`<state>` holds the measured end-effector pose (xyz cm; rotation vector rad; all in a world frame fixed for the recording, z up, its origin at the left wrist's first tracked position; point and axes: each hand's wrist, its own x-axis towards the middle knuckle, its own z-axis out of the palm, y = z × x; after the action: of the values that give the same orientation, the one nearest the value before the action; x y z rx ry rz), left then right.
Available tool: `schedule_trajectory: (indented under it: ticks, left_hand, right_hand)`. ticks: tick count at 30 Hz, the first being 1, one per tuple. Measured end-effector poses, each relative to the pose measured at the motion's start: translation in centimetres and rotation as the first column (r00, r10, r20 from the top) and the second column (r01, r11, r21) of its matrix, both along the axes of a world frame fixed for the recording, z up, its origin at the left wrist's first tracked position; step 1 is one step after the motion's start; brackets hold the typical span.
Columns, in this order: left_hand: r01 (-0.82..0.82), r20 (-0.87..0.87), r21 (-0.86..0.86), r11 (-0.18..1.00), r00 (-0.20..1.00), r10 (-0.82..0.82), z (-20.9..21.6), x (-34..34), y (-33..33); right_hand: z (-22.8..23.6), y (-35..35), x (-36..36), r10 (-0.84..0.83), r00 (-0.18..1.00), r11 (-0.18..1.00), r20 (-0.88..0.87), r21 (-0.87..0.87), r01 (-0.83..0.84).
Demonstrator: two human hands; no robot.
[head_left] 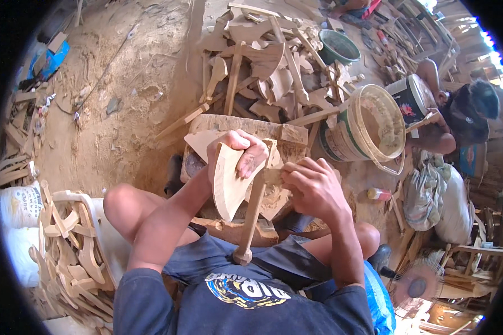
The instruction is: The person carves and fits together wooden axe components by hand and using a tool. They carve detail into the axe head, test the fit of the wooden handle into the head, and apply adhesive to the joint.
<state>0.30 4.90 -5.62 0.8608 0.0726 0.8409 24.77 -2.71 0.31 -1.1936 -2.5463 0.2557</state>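
Wooden curved piece (227,187) | left fingers (254,156): wrapped around it | right fingers (294,175): curled, grip unclear

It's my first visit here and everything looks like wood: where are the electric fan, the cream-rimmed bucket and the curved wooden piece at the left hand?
Electric fan (417,287): head view, on its central hub.
Cream-rimmed bucket (343,143): head view, on its outer wall.
Curved wooden piece (232,185): head view, mid-surface.
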Motion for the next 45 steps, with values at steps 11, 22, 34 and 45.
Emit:
schedule_trajectory:
  ticks: [11,22,34,45]
  left_hand:
    - [-0.020,-0.024,0.024,1.000,0.999,0.021,-0.1,0.4,-0.6]
    - [-0.011,0.072,-0.040,0.999,0.997,0.014,-1.0,-0.1,0.4]
    - [-0.226,-0.004,0.142,0.964,0.973,0.229,2.3,0.5,-2.1]
    - [-0.224,-0.674,0.206,0.953,0.673,0.304,3.6,0.2,-3.9]
  right_hand:
    - [0.2,1.0,-0.3,-0.109,0.991,0.960,0.081,0.266,0.084]
    - [0.4,1.7,2.6,-0.189,0.916,0.981,-0.354,-0.040,0.188]
    - [0.9,1.3,2.6,-0.563,0.636,0.826,-0.527,-0.348,0.443]
    - [1.9,1.3,5.1,-0.638,0.592,0.767,-0.492,-0.344,0.541]
